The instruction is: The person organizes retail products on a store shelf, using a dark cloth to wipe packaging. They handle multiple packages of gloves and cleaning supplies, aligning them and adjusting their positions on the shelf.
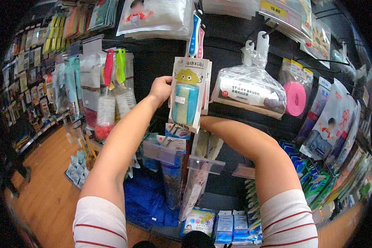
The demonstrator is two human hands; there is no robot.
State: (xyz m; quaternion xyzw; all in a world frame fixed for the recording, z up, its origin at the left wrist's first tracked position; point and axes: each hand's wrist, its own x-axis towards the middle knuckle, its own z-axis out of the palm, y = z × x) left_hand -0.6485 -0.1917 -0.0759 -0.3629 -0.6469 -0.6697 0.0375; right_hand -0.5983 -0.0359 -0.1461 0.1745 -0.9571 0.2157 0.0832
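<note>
In front of me hangs a carded sponge brush (187,101), a blue and pale-green sponge on a white card with a yellow cartoon figure. My left hand (161,88) is closed at the card's left edge, its fingertips passing out of sight behind it. Similar white cards show behind its right side. My right forearm (239,134) reaches in from the right, below the card's lower right corner. The right hand itself is hidden behind the package, so its fingers do not show. Blue (194,35) and pink handles (201,43) rise above the card.
Bagged sticky brushes (250,89) hang to the right, beside a pink roll (295,99). Bottle brushes (106,109) with red and green handles hang left. Below are metal hooks with clear label holders (206,165), a dark blue bundle (146,198) and blue packets (224,227).
</note>
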